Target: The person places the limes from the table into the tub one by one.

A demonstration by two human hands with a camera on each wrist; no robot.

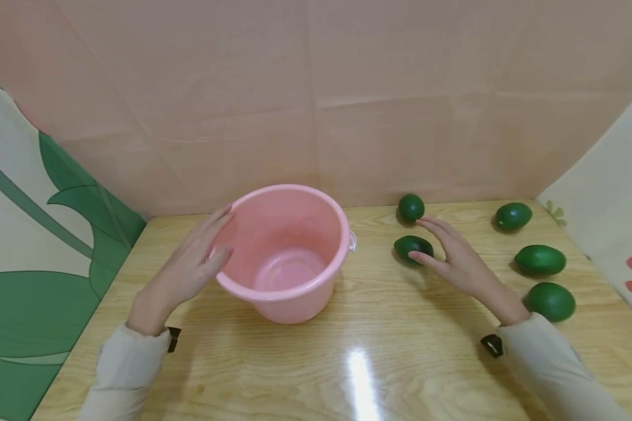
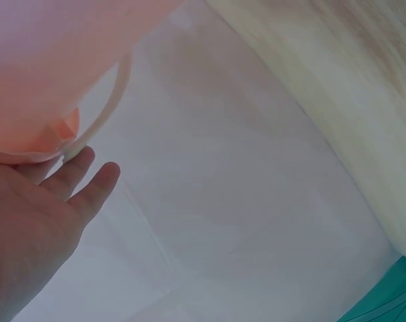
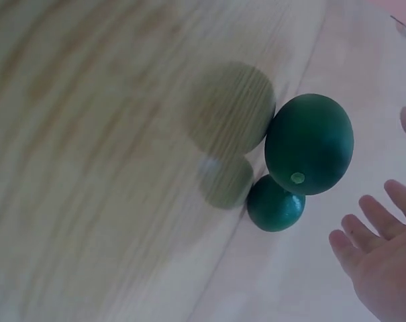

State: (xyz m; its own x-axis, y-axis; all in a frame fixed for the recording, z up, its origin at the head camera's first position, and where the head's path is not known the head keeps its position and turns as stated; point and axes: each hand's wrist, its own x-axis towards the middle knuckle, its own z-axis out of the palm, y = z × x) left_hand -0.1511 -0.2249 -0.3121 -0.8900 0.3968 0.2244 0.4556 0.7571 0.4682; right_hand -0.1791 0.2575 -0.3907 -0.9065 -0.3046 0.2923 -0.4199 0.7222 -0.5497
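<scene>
A pink plastic bucket point(image 1: 289, 310) stands upright on the table, left of centre. My left hand point(image 1: 184, 263) is at its left rim, fingers extended and thumb over the opening. In the left wrist view, fingertips point(image 2: 107, 173) lie beside the bucket's white handle point(image 2: 115, 94); whether they touch it I cannot tell. My right hand point(image 1: 455, 257), fingers spread and holding nothing, hovers over a smooth dark green oval avocado-like fruit point(image 1: 408, 247). A second such fruit point(image 1: 411, 207) lies just behind, near the fingertips. In the right wrist view, the hand point(image 3: 390, 248) appears apart from the nearer fruit point(image 3: 310, 142).
Three more green fruits form a column on the right: a back one point(image 1: 513, 217), a middle one point(image 1: 541, 260) and a front one point(image 1: 552, 302) beside my right wrist. A pinkish backdrop point(image 1: 316, 117) rises behind the wood-grain table point(image 1: 274, 374).
</scene>
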